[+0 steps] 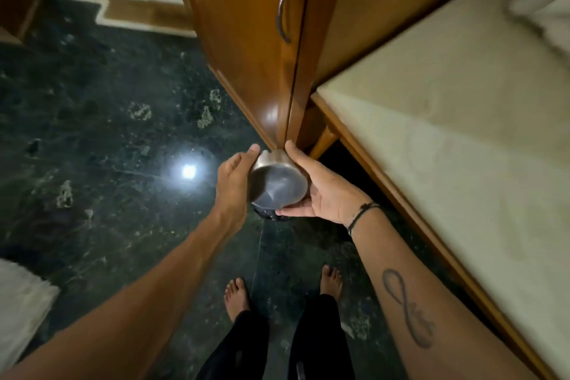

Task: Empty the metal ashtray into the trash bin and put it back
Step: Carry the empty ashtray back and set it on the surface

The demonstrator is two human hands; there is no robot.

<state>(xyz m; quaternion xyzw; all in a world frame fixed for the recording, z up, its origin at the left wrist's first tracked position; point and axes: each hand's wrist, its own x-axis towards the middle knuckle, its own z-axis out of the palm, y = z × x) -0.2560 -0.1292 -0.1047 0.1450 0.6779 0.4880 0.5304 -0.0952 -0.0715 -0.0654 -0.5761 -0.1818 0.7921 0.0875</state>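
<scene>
Both hands, left hand (234, 177) and right hand (324, 191), grip the metal ashtray (277, 182), tipped over something dark (probably the bin). Emptying seems underway; returning it remains.

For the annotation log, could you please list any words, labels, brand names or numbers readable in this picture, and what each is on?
None can be read.
The metal ashtray, held between the left hand and right hand, shows no marking.
The forearm tattoo is a looped design; any lettering in it is too blurred to read.
</scene>
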